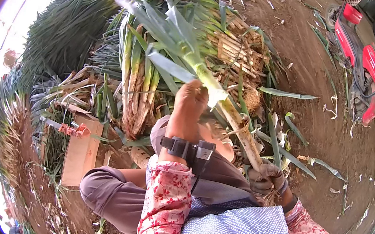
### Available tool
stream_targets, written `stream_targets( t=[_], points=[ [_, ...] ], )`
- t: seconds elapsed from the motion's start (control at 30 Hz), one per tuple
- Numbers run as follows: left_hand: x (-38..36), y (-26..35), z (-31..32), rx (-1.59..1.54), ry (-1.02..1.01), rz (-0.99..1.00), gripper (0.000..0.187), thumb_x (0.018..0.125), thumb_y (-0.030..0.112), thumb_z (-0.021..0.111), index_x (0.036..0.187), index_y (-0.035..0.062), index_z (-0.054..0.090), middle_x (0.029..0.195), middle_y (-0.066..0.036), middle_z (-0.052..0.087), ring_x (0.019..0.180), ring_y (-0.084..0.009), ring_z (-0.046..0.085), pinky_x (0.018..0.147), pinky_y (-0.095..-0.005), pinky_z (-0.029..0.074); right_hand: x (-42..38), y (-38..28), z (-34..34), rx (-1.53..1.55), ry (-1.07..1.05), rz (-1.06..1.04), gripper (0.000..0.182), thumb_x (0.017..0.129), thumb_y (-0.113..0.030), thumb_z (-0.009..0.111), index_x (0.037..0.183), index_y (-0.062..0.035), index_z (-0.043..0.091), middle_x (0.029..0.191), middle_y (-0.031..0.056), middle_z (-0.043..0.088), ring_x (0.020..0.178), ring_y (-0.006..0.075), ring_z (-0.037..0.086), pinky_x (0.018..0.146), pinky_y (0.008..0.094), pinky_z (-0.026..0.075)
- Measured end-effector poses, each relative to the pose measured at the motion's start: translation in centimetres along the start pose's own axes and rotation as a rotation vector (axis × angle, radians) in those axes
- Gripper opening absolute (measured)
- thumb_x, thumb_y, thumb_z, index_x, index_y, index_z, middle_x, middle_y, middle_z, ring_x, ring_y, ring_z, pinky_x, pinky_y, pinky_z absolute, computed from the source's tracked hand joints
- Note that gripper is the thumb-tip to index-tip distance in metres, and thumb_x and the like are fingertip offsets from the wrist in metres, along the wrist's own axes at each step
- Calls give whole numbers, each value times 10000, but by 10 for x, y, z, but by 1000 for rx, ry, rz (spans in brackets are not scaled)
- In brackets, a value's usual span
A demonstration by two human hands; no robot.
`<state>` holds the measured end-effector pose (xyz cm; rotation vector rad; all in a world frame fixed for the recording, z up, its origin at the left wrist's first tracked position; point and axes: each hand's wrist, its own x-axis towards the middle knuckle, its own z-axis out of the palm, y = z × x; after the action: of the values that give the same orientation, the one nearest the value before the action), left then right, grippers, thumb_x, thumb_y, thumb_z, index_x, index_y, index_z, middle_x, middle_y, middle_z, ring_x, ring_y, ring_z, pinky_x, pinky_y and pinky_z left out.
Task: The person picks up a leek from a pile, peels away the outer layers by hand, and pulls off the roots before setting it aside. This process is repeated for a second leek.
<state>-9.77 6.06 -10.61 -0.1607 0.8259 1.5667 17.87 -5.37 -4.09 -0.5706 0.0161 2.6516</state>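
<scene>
A long leek [235,119] slants across my lap, its green leaves up and to the left, its roots at lower right. My right hand [266,177], in a grey glove, is closed around the white root end. Against the upper stalk, my left hand [192,99] is bare and closed, with a loose leek leaf [171,67] running into its fingers. A pale torn strip of skin [217,96] hangs off the stalk beside that hand. My left wrist carries a black strap with a small device [187,149].
Ahead lies a large heap of leeks [235,47], with a tied bundle [139,86] nearer. At left, a knife with a red-wrapped handle [75,130] rests on a wooden board [81,155]. Red machines [372,66] stand upper right; leaf scraps [291,127] litter the dirt floor.
</scene>
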Motion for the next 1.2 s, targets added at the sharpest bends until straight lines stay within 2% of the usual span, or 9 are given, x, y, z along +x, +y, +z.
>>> stream_targets(
  t=[0.13,0.27,0.37,0.43,0.5,0.67,0.73,0.83,1.2],
  points=[
    [-35,-25,28,344,-201,-245,215,824,61,506,1015,-33,536,909,-148,605,823,-226,615,718,-342,533,25,-11,-7,118,-89,-2,435,791,-103,510,1199,7,408,601,-6,389,350,46,302,284,194,268],
    [-51,-13,37,888,-365,-323,232,776,65,571,976,-50,550,840,-139,615,657,-234,627,556,-315,542,30,-22,2,8,-101,-67,387,814,-128,515,1167,3,423,624,-3,406,372,48,333,306,181,275],
    [-46,-37,21,1429,-953,-203,151,735,79,640,850,-16,619,734,-123,626,600,-190,616,521,-281,508,33,-40,1,-105,-155,-119,376,828,-171,554,1144,2,446,655,0,432,396,43,347,320,173,279],
    [-66,-37,38,1618,-855,-545,172,704,82,635,873,53,640,751,-81,634,594,-161,581,553,-286,476,37,-44,15,-169,-83,-144,405,826,-170,560,1169,7,437,649,2,430,394,47,344,320,177,278],
    [-56,-46,27,1787,-893,-442,161,702,70,621,861,56,638,735,-78,629,598,-161,563,569,-291,467,41,-46,16,-187,-93,-131,443,820,-169,574,1192,18,424,638,5,421,393,50,339,323,178,277],
    [-22,-34,6,1508,-366,243,159,752,102,591,878,4,596,839,-110,616,734,-154,554,657,-305,463,32,-54,16,-369,66,-259,448,782,-231,636,1111,22,469,678,32,490,428,68,396,348,180,305],
    [-27,-12,22,451,-258,162,266,766,159,635,980,15,571,970,-103,597,845,-171,556,715,-335,462,27,-51,12,-487,139,-335,479,751,-270,673,1082,18,482,700,44,520,447,77,417,365,178,314],
    [-36,-4,34,180,-196,226,341,790,206,650,1051,14,544,1046,-97,575,913,-191,558,742,-360,463,21,-48,1,-640,193,-332,525,697,-301,723,1050,12,493,750,50,564,496,96,477,410,195,358],
    [-13,0,9,82,-236,182,122,774,26,633,882,4,581,763,-55,608,628,-114,581,565,-225,489,24,-29,-5,-797,307,-239,304,740,-203,665,930,2,546,647,19,533,437,87,449,381,208,314]
  ],
)
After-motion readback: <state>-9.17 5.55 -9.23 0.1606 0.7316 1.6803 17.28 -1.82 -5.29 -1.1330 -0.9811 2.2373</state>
